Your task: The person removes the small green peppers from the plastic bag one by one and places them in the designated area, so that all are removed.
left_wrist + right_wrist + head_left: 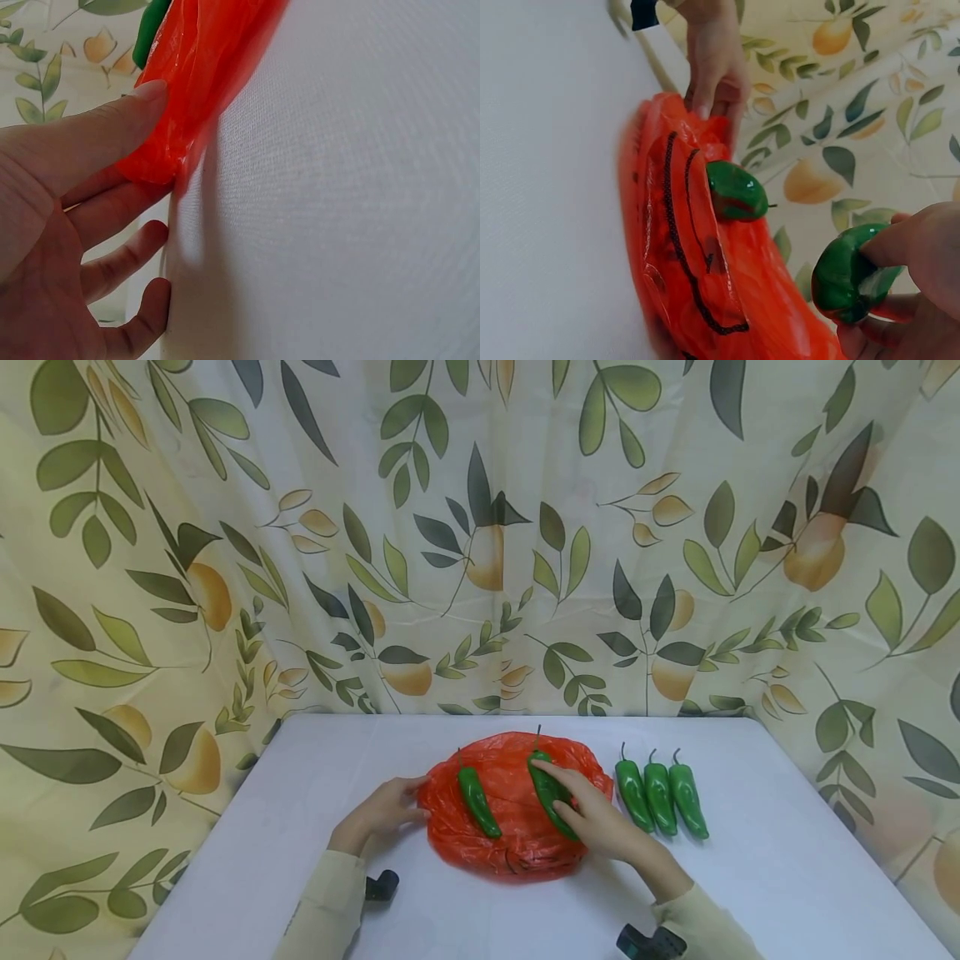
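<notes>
A crinkled red plastic bag [513, 835] lies on the white table. My left hand [384, 812] pinches the bag's left edge; in the left wrist view, the thumb lies over the red plastic [199, 75] with fingers beneath it. One green pepper [478, 802] rests on the left part of the bag. Over the right part, my right hand [600, 822] grips a second green pepper [547, 785] between thumb and fingers. The right wrist view shows this held pepper [844, 274] beside the bag [757, 292], which has black printed lines.
Three green peppers [658, 797] lie side by side to the right of the bag. Behind the white table [345, 747] hangs a curtain [480, 535] patterned with leaves and fruit. A black wrist device [382, 886] shows at the left sleeve.
</notes>
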`<action>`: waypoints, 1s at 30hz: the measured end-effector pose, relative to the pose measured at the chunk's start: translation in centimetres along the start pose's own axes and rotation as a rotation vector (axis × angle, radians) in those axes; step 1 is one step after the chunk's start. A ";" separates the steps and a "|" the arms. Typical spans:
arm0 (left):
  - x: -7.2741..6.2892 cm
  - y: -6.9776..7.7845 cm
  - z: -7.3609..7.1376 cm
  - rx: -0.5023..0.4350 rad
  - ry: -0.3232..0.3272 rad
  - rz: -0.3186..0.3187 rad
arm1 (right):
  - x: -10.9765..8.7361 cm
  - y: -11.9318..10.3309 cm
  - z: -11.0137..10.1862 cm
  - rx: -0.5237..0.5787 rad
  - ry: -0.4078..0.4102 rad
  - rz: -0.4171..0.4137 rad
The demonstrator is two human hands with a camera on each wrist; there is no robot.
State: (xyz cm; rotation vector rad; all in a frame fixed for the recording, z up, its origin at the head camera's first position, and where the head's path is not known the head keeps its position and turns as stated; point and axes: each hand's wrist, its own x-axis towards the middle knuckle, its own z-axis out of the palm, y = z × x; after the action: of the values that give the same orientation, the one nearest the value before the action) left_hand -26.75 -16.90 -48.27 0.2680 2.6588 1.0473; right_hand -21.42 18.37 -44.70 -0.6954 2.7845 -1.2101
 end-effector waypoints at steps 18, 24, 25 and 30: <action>0.1 -0.1 0.0 -0.007 -0.006 0.001 | -1.4 0.3 -1.7 0.000 0.067 0.001; 0.0 -0.2 0.1 -0.003 -0.006 0.006 | -1.7 0.7 -2.3 0.012 0.077 0.024; 0.0 -0.1 0.1 -0.001 -0.005 0.005 | -1.8 0.8 -2.5 0.015 0.077 0.037; -0.3 0.0 0.1 -0.003 0.001 -0.028 | -2.0 1.4 -3.3 0.010 0.093 0.090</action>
State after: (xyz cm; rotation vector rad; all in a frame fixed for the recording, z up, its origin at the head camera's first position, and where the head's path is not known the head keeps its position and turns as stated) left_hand -26.46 -16.89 -48.28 0.2290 2.6542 1.0433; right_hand -20.86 22.33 -43.68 -0.5204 2.8466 -1.2707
